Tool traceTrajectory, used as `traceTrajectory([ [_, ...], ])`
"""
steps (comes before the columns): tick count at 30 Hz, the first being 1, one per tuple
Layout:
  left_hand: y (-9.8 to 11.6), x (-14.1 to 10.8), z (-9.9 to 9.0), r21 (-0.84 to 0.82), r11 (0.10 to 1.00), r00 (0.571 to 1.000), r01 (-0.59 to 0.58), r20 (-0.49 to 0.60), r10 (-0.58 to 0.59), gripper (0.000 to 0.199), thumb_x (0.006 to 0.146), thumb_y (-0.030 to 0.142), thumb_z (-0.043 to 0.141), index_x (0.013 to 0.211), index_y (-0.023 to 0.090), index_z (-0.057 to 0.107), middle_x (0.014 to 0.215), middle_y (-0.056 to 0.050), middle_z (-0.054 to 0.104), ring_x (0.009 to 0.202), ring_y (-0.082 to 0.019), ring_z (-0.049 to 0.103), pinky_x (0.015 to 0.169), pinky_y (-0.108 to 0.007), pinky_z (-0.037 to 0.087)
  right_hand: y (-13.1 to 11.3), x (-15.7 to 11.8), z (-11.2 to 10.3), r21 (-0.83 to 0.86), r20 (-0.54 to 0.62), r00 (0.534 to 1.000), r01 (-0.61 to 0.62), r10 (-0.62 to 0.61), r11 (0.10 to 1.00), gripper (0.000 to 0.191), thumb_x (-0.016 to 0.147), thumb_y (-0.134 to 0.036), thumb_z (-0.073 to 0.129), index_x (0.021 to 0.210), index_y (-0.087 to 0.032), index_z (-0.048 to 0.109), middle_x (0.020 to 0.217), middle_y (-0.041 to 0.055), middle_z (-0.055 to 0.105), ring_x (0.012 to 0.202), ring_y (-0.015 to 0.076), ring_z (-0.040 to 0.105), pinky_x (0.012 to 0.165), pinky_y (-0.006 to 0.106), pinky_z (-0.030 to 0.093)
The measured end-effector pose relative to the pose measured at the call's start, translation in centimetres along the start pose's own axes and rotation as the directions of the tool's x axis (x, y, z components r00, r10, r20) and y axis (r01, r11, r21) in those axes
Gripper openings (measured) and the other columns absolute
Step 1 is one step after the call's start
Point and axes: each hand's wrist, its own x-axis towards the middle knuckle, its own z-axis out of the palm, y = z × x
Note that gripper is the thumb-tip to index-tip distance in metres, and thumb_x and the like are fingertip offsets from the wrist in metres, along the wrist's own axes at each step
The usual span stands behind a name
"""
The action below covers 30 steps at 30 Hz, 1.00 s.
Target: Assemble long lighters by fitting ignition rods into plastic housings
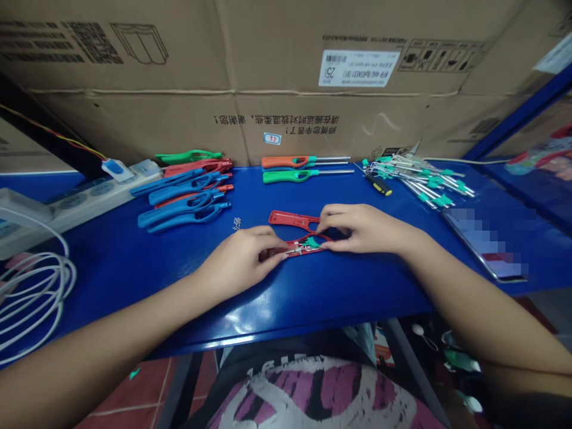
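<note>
An open red lighter shell [308, 251] lies on the blue table, with a green trigger piece [311, 242] and small metal parts inside. My left hand [248, 253] pinches its left end, fingers closed. At its right end, my right hand [353, 229] has its thumb and fingers closed around the shell's edge. A second red shell half [290, 220] lies just behind, its right end touching or under my right fingers. Several tiny metal pieces [236, 223] sit behind my left hand.
Blue, red and green handles [187, 205] are stacked back left beside a power strip [100, 190]. Two assembled lighters [308, 175] lie at the back. Metal rods with green pieces [429, 179], a screwdriver [378, 185] and a phone [485, 244] lie right. A coiled white cable [58, 286] is left.
</note>
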Motion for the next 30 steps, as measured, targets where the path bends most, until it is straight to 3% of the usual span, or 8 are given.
traceTrajectory([
  [4, -0.06, -0.04, 0.07, -0.004, 1.000, 1.000, -0.017, -0.006, 0.017, 0.020, 0.094, 0.021, 0.064, 0.109, 0.020, 0.077, 0.096, -0.004, 0.071, 0.077, -0.015, 0.066, 0.070, -0.028, 0.051, 0.16, 0.06, 0.00, 0.118, 0.038, 0.999, -0.003, -0.002, 0.993, 0.025, 0.091, -0.034, 0.067, 0.110, -0.020, 0.072, 0.104, 0.0051, 0.065, 0.078, 0.0134, 0.059, 0.070, 0.025, 0.044],
  [10, -0.13, -0.10, 0.06, 0.004, 0.999, 0.999, -0.036, -0.017, 0.036, 0.020, 0.094, 0.022, 0.064, 0.109, 0.020, 0.077, 0.097, -0.004, 0.071, 0.080, -0.015, 0.066, 0.069, -0.027, 0.051, 0.10, -0.22, 0.06, -0.004, -0.003, 1.000, -0.010, 0.010, 1.000, 0.029, 0.092, -0.038, 0.065, 0.115, -0.022, 0.071, 0.116, 0.0066, 0.063, 0.079, 0.0139, 0.060, 0.068, 0.026, 0.044],
  [17, -0.15, -0.10, 0.05, 0.017, 0.999, 0.999, -0.047, -0.018, 0.047, 0.019, 0.094, 0.022, 0.064, 0.108, 0.020, 0.077, 0.096, -0.004, 0.071, 0.081, -0.016, 0.067, 0.068, -0.027, 0.050, 0.90, -0.10, 0.23, 0.182, 0.000, 0.998, 0.057, -0.058, 0.982, 0.024, 0.093, -0.033, 0.065, 0.111, -0.018, 0.072, 0.107, 0.0069, 0.064, 0.075, 0.0110, 0.056, 0.069, 0.024, 0.046],
  [25, -0.07, -0.15, 0.04, 0.004, 0.999, 0.999, -0.049, -0.023, 0.050, 0.019, 0.095, 0.023, 0.063, 0.107, 0.019, 0.077, 0.095, -0.004, 0.071, 0.077, -0.015, 0.066, 0.066, -0.026, 0.050, 0.41, -0.02, 0.22, 0.203, 0.023, 0.999, 0.024, -0.030, 0.979, 0.015, 0.091, -0.022, 0.065, 0.102, -0.015, 0.073, 0.088, 0.0039, 0.065, 0.070, 0.0104, 0.056, 0.065, 0.023, 0.044],
  [30, -0.01, -0.10, 0.01, 0.014, 0.999, 0.999, -0.046, -0.018, 0.046, 0.020, 0.095, 0.024, 0.062, 0.108, 0.021, 0.077, 0.096, -0.005, 0.072, 0.077, -0.016, 0.067, 0.067, -0.027, 0.051, 0.30, -0.08, 0.28, 0.223, 0.022, 0.998, 0.058, -0.065, 0.973, 0.016, 0.091, -0.017, 0.062, 0.102, -0.014, 0.073, 0.089, 0.0043, 0.066, 0.067, 0.0089, 0.055, 0.064, 0.022, 0.044],
])
